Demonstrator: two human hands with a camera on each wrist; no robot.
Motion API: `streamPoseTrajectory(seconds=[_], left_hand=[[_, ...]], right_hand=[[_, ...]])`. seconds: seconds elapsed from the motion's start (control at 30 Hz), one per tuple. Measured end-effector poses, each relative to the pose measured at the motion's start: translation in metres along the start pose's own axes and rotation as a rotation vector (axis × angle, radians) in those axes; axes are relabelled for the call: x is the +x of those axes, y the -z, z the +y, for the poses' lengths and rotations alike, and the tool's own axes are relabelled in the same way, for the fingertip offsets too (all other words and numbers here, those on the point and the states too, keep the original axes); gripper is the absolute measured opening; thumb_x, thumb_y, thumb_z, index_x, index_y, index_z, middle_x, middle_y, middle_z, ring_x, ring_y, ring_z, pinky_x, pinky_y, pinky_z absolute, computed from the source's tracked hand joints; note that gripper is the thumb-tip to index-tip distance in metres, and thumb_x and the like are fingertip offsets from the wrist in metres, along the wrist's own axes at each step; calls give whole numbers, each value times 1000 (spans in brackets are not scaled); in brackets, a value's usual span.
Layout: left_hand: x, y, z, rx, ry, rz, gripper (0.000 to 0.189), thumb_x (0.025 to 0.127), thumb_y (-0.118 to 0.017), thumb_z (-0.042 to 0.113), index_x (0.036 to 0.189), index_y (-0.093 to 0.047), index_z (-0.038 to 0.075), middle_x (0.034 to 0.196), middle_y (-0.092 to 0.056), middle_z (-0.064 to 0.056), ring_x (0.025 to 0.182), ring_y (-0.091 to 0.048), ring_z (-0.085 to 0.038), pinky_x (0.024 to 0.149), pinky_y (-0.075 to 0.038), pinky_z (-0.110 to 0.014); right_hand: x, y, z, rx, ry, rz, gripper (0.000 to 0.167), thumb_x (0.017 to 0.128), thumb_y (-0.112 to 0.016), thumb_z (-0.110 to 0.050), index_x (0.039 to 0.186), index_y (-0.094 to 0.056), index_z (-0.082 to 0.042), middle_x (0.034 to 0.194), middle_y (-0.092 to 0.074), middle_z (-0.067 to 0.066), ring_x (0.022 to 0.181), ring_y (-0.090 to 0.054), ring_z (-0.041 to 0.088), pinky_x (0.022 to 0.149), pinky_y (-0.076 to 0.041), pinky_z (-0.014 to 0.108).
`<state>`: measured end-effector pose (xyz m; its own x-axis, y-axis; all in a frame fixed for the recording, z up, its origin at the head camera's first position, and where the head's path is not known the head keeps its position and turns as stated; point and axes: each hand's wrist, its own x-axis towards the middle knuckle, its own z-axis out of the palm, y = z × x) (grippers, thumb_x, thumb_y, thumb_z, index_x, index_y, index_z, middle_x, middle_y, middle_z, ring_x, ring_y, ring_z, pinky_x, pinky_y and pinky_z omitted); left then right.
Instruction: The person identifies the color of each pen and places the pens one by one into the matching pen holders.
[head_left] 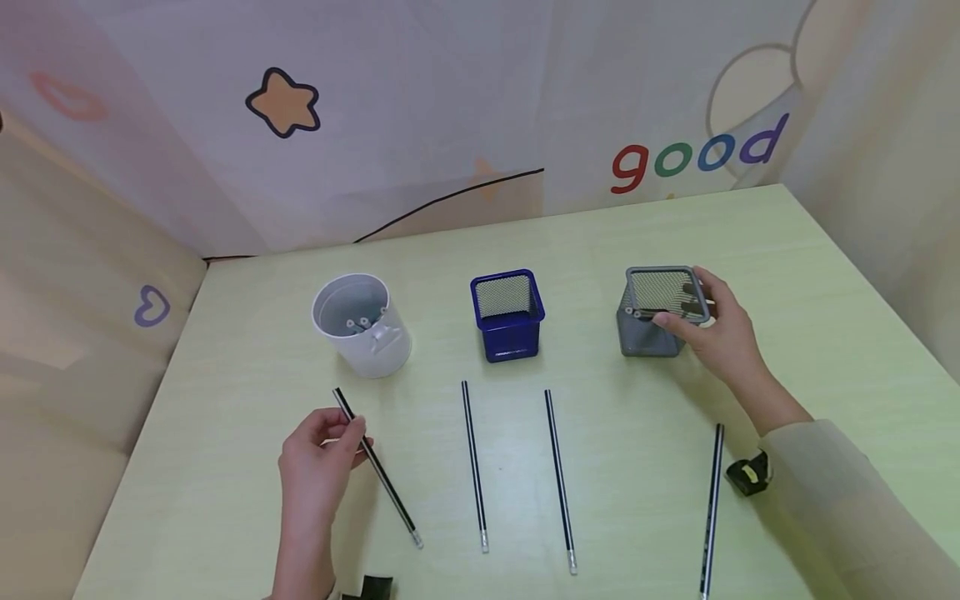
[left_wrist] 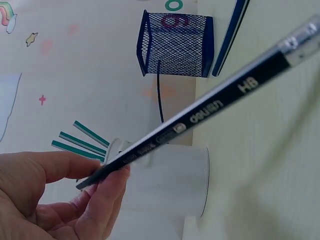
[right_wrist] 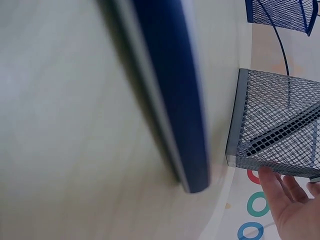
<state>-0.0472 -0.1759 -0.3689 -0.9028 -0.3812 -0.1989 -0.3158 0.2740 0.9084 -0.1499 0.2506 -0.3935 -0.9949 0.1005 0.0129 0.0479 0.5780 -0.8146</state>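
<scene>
My left hand pinches a black-and-silver striped pencil between thumb and fingers, near its upper end. Its silver ferrule end slants down toward the front right. In the left wrist view, lettering shows along the pencil. Just behind that hand stands a white mug with several pencils inside. At the right, my right hand grips the grey mesh pen holder, thumb over the front rim and fingers at its right side. Pencil ends show inside this holder, and the right wrist view shows a pencil slanting through the mesh.
A blue mesh pen holder stands between mug and grey holder. Three more striped pencils lie on the table: one left of centre, a second pencil beside it, and a third pencil near the right forearm. Printed curtains surround the table.
</scene>
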Motion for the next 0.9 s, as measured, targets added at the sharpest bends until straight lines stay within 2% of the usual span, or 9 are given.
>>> streamPoseTrajectory(seconds=[0.13, 0.3, 0.57, 0.77, 0.9], left_hand=[[-1, -1, 3, -55, 0, -13, 21, 89, -62, 7, 105, -58, -7, 84, -61, -4, 65, -66, -4, 65, -57, -21], [-3, -3, 4, -73, -21, -8, 21, 89, -62, 5, 107, -59, -7, 84, -61, -3, 67, -65, -1, 66, -56, -20], [-7, -3, 8, -117, -48, 9, 17, 89, -61, 0, 104, -60, -7, 81, -60, -2, 70, -66, -3, 68, -57, -21], [-9, -6, 10, -181, -112, -1, 15, 87, -62, -4, 101, -60, -10, 78, -60, 0, 71, -68, -5, 70, -57, -23], [-9, -8, 11, -205, -155, 10, 15, 86, -62, -6, 100, -60, -10, 76, -61, 3, 71, -68, -4, 71, -57, -23]], right_hand=[[0, 0, 1, 3, 2, 0, 88, 87, -66, -40, 152, -14, -10, 144, -36, 24, 120, -39, 38, 80, -37, 23], [0, 1, 1, 4, 0, -5, 89, 87, -66, -40, 152, -13, -10, 144, -36, 24, 121, -39, 38, 78, -37, 20], [0, 1, -1, 11, -9, -5, 89, 87, -65, -41, 152, -13, -11, 145, -34, 23, 123, -38, 38, 81, -38, 22], [0, 0, -1, 7, -15, -5, 89, 87, -65, -41, 153, -13, -11, 146, -34, 23, 123, -37, 38, 86, -41, 31], [0, 0, 0, 8, -10, -4, 89, 87, -66, -41, 152, -13, -11, 145, -35, 24, 123, -38, 38, 84, -41, 28]])
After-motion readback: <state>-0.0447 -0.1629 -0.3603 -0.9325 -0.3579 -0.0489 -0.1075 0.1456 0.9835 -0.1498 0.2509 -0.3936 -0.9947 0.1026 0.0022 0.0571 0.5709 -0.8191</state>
